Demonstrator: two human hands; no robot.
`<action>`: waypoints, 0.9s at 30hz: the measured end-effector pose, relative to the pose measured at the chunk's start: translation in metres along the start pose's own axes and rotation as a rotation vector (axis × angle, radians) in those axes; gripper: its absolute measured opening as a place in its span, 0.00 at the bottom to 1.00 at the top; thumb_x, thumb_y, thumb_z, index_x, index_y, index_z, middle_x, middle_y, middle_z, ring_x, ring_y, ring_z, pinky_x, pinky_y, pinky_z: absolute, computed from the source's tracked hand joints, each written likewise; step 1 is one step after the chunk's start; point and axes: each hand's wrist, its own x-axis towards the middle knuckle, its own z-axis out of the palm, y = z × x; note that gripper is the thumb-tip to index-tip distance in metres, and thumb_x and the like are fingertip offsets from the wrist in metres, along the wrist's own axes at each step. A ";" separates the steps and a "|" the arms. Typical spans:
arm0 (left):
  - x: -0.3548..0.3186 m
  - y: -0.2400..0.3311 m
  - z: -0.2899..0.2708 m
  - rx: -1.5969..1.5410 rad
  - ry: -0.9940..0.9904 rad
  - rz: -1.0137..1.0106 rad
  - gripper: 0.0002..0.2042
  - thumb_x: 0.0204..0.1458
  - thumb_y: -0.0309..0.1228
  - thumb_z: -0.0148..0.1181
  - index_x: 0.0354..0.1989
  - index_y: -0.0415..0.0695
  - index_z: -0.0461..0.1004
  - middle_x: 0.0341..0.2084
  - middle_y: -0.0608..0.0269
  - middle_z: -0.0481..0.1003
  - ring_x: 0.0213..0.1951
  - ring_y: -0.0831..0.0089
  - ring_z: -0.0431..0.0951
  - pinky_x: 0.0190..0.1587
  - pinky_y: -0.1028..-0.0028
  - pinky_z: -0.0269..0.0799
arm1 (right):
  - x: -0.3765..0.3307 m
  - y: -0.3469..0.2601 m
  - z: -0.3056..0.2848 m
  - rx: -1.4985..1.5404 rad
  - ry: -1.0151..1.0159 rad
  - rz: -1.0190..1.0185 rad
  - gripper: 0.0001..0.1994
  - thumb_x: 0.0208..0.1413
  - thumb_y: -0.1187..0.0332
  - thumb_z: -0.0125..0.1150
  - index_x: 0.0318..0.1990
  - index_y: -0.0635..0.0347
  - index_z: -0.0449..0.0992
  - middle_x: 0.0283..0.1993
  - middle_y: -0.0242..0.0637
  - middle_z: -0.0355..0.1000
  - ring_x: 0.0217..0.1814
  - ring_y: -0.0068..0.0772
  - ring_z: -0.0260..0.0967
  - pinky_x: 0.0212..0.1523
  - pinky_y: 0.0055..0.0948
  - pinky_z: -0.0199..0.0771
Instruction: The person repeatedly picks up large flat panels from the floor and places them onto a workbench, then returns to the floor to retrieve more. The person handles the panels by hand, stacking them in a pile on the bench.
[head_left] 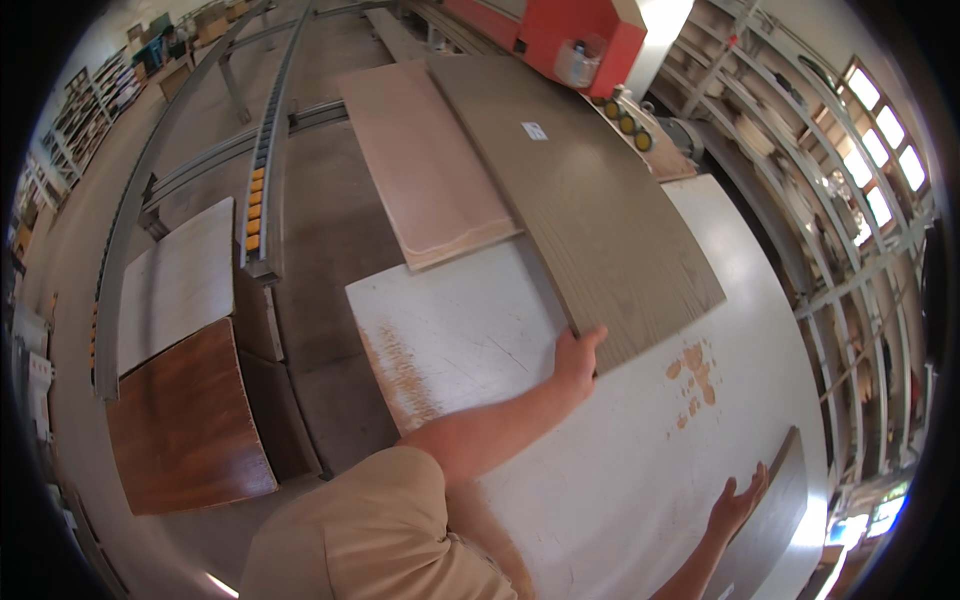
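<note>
A long grey-brown wood-grain board (610, 230) with a small white label lies over the white worktable and reaches back under a red machine. My left hand (578, 362) is closed on its near left edge, close to the corner; some of its fingers are hidden by the board. At the lower right, my right hand (738, 505) is open, fingers apart, at the edge of a second, narrower grey-brown board (775, 520). Whether it touches that board I cannot tell. Left of the long board, a pinkish-brown panel (435, 165) lies alongside it.
The white worktable (480, 330) has worn, peeling patches. The red machine (585, 40) stands at the far end. Roller rails (265, 160) run along the left, beside a white panel (180, 275) and a reddish-brown panel (190, 420). Metal shelving (800, 160) lines the right.
</note>
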 end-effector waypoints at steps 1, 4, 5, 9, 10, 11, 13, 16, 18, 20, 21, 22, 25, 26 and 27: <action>-0.014 0.005 -0.006 -0.008 0.023 -0.082 0.27 0.50 0.26 0.60 0.59 0.33 0.60 0.55 0.50 0.67 0.55 0.63 0.67 0.57 0.65 0.63 | 0.016 -0.008 0.014 -0.063 -0.047 -0.062 0.31 0.45 0.78 0.58 0.61 0.61 0.61 0.63 0.49 0.58 0.67 0.52 0.54 0.64 0.48 0.57; -0.057 0.026 -0.027 -0.036 0.026 -0.242 0.26 0.54 0.23 0.56 0.62 0.39 0.57 0.57 0.55 0.65 0.55 0.61 0.68 0.59 0.61 0.64 | 0.066 -0.014 0.057 -0.158 -0.185 -0.160 0.30 0.46 0.78 0.58 0.61 0.61 0.60 0.63 0.50 0.59 0.67 0.54 0.55 0.64 0.47 0.57; -0.071 0.035 -0.035 -0.030 0.032 -0.314 0.25 0.54 0.23 0.55 0.61 0.39 0.57 0.57 0.55 0.65 0.56 0.62 0.67 0.60 0.61 0.64 | 0.082 -0.016 0.069 -0.162 -0.198 -0.247 0.30 0.47 0.77 0.57 0.61 0.61 0.60 0.63 0.50 0.59 0.66 0.55 0.55 0.64 0.46 0.58; -0.136 0.068 -0.061 -0.050 0.026 -0.612 0.23 0.54 0.23 0.54 0.59 0.40 0.60 0.56 0.56 0.66 0.56 0.63 0.68 0.58 0.60 0.66 | 0.132 -0.074 0.106 -0.208 -0.471 -0.081 0.25 0.58 0.65 0.52 0.62 0.63 0.60 0.61 0.54 0.62 0.65 0.53 0.57 0.64 0.43 0.56; -0.152 0.075 -0.068 -0.047 0.034 -0.663 0.23 0.53 0.23 0.54 0.59 0.40 0.60 0.55 0.56 0.67 0.55 0.63 0.68 0.57 0.61 0.67 | 0.139 -0.102 0.115 -0.201 -0.594 0.094 0.24 0.61 0.63 0.49 0.62 0.65 0.60 0.61 0.54 0.63 0.65 0.54 0.58 0.65 0.42 0.57; -0.165 0.084 -0.075 -0.044 0.029 -0.713 0.23 0.53 0.23 0.54 0.59 0.40 0.61 0.55 0.56 0.67 0.55 0.64 0.69 0.55 0.61 0.68 | 0.147 -0.134 0.126 -0.116 -0.668 0.155 0.24 0.62 0.61 0.47 0.61 0.65 0.63 0.60 0.53 0.64 0.63 0.51 0.60 0.63 0.41 0.58; -0.187 0.102 -0.097 0.378 -0.068 -0.555 0.22 0.53 0.27 0.53 0.58 0.39 0.62 0.54 0.55 0.68 0.53 0.63 0.70 0.52 0.62 0.70 | 0.161 -0.192 0.165 0.135 -0.856 0.215 0.23 0.63 0.56 0.44 0.59 0.63 0.67 0.57 0.49 0.68 0.59 0.44 0.63 0.60 0.40 0.61; -0.186 0.135 -0.131 -0.098 -0.118 -0.824 0.24 0.53 0.37 0.50 0.57 0.38 0.63 0.54 0.55 0.69 0.51 0.60 0.71 0.50 0.61 0.70 | 0.161 -0.212 0.203 0.146 -0.927 -0.012 0.25 0.63 0.49 0.41 0.53 0.61 0.73 0.48 0.47 0.74 0.50 0.40 0.71 0.53 0.41 0.67; -0.164 0.142 -0.131 -0.241 -0.122 -0.778 0.28 0.53 0.44 0.47 0.59 0.38 0.62 0.56 0.55 0.68 0.53 0.54 0.69 0.56 0.55 0.63 | 0.156 -0.185 0.202 -0.098 -0.683 -0.110 0.28 0.62 0.45 0.40 0.47 0.61 0.77 0.49 0.51 0.74 0.53 0.49 0.70 0.55 0.43 0.66; -0.144 0.141 -0.121 -0.097 -0.213 -0.593 0.30 0.53 0.48 0.44 0.61 0.39 0.60 0.59 0.56 0.64 0.56 0.53 0.66 0.59 0.53 0.60 | 0.136 -0.136 0.154 -0.130 -0.645 0.272 0.28 0.59 0.48 0.42 0.51 0.63 0.75 0.55 0.52 0.71 0.59 0.53 0.65 0.60 0.42 0.63; -0.148 0.142 -0.120 0.006 -0.250 -0.507 0.30 0.54 0.47 0.44 0.61 0.39 0.60 0.58 0.56 0.65 0.56 0.54 0.66 0.59 0.55 0.61 | 0.109 -0.123 0.134 -0.137 -0.639 0.213 0.29 0.63 0.46 0.38 0.50 0.63 0.75 0.56 0.50 0.70 0.60 0.51 0.65 0.59 0.41 0.63; -0.143 0.139 -0.110 0.018 -0.449 -0.428 0.29 0.55 0.47 0.44 0.61 0.40 0.60 0.57 0.56 0.65 0.56 0.55 0.67 0.58 0.56 0.63 | 0.099 -0.113 0.116 -0.072 -0.646 0.306 0.29 0.63 0.46 0.39 0.51 0.61 0.75 0.56 0.49 0.70 0.60 0.50 0.65 0.59 0.41 0.63; -0.164 0.131 -0.098 0.181 -0.103 -0.339 0.26 0.57 0.45 0.45 0.59 0.41 0.62 0.54 0.56 0.68 0.55 0.57 0.68 0.56 0.57 0.65 | 0.059 -0.109 0.073 0.015 -0.670 0.475 0.28 0.63 0.45 0.39 0.54 0.57 0.74 0.58 0.48 0.69 0.61 0.49 0.64 0.59 0.41 0.63; -0.174 0.129 -0.096 0.175 -0.203 -0.401 0.25 0.57 0.44 0.46 0.58 0.41 0.63 0.53 0.56 0.69 0.54 0.57 0.69 0.55 0.57 0.66 | 0.054 -0.103 0.062 0.054 -0.662 0.457 0.27 0.63 0.45 0.39 0.54 0.56 0.74 0.58 0.47 0.68 0.61 0.49 0.64 0.59 0.41 0.63; -0.182 0.122 -0.093 0.164 -0.217 -0.440 0.24 0.57 0.43 0.46 0.58 0.40 0.64 0.52 0.55 0.69 0.54 0.58 0.69 0.55 0.58 0.67 | 0.048 -0.089 0.049 0.048 -0.633 0.498 0.27 0.63 0.45 0.40 0.54 0.56 0.74 0.58 0.46 0.69 0.61 0.49 0.64 0.59 0.40 0.63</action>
